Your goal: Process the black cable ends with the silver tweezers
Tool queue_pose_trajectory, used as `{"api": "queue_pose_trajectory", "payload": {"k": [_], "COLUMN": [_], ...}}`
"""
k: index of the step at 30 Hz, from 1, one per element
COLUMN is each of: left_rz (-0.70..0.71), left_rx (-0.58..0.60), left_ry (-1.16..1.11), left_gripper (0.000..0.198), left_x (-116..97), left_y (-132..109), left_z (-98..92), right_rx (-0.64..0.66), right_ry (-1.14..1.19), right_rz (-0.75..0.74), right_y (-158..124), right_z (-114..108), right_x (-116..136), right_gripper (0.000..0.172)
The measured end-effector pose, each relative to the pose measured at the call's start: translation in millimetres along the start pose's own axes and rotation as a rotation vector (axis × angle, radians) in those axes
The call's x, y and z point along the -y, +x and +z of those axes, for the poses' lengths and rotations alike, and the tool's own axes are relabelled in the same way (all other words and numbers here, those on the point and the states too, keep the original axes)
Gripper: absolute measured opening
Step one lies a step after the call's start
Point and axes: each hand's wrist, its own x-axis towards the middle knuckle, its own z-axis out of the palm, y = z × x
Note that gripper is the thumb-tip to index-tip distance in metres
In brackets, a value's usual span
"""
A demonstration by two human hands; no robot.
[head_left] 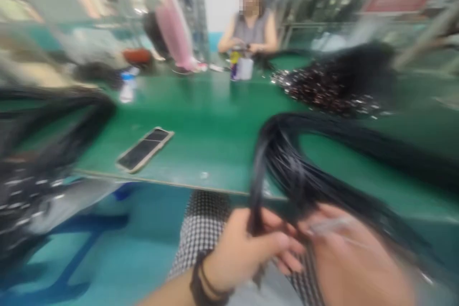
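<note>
In the head view, your left hand (247, 251) is clamped in a fist around a bundle of long black hair (283, 172), just below the near edge of the green counter (186, 153). Your right hand (353, 253) is pressing against the same strands beside it, but blur hides whether its fingers are apart or closed on them. A thin pale sliver (328, 225) is lying across those fingers; it might be a comb tail or a needle, though you cannot tell which from this view.

The strands could slip from your fist if your grip loosens, and the long loop arcing right over the counter's edge could snag or tangle there.

Beyond the counter's near edge, a phone (145, 149) is lying on the top, and a heap of black hair with shiny specks (330, 91) is sitting toward the right. A dark hank (60, 119) is blurring out at the left, its ends cut off. Across the counter, a co-worker (249, 33) is working with both hands together.
</note>
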Motion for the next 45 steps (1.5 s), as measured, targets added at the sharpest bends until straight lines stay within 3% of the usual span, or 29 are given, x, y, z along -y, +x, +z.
{"api": "queue_pose_trajectory", "payload": {"k": [2,4,7,14,33,39,45], "left_rz": [0.039,0.055,0.056,0.048,0.015,-0.010,-0.125], "left_rx": [0.004,0.014,-0.010,-0.056,-0.085,-0.022,0.068], "left_ry": [0.030,0.111,0.214,0.333,0.386,0.247,-0.050], "left_gripper": [0.028,0.018,0.011,0.009,0.009,0.012,0.010], "left_x": [-6.4,-8.3,-2.7,5.0,3.7,-0.8,-6.5], "left_y": [0.1,-0.2,-3.1,-2.5,-3.3,-7.0,-11.7], "left_z": [-1.4,-4.1,-6.0,-4.2,-5.0,-2.5,1.7], "right_rx": [-0.053,-0.080,-0.040,0.016,-0.042,-0.081,0.058], "right_ry": [0.197,0.330,0.344,0.429,0.310,0.337,0.323], "right_rz": [0.139,0.083,0.059,0.157,0.128,0.125,-0.088], "right_y": [-5.9,-5.1,-2.8,-7.2,-5.3,-6.0,-12.3], "right_z": [-5.8,-3.4,2.1,1.8,3.5,2.8,-0.4], "right_x": [5.3,9.9,14.8,15.4,20.0,15.5,17.6], "right_gripper": [0.026,0.026,0.019,0.014,0.015,0.014,0.028]}}
